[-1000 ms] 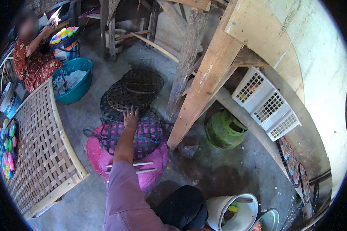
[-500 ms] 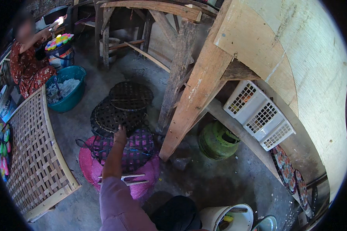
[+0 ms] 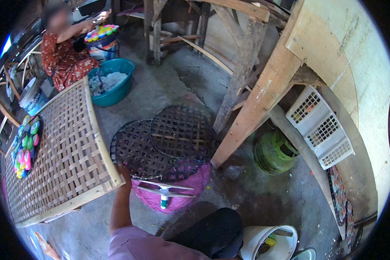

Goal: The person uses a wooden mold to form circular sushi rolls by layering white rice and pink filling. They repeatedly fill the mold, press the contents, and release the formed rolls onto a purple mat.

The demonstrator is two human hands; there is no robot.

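Woven panel (image 3: pixel 65 147) just L of L hand (image 3: pixel 125 177); 2 dark round trays (image 3: pixel 180 130) overlap to hand's R, pair's long axis slanting away, up-right. L forearm (image 3: pixel 120 212) stretched fwd, hand at lower tray's L rim; fingers part-hidden, can't tell if gripping. R hand out of view.

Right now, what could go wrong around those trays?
The upper round tray overlaps the lower round tray off-centre, so it might slide if the lower one shifts. The left hand is close to a corner of the latticed panel and might bump it. The pale sticks beside the trays' near edge could get knocked.
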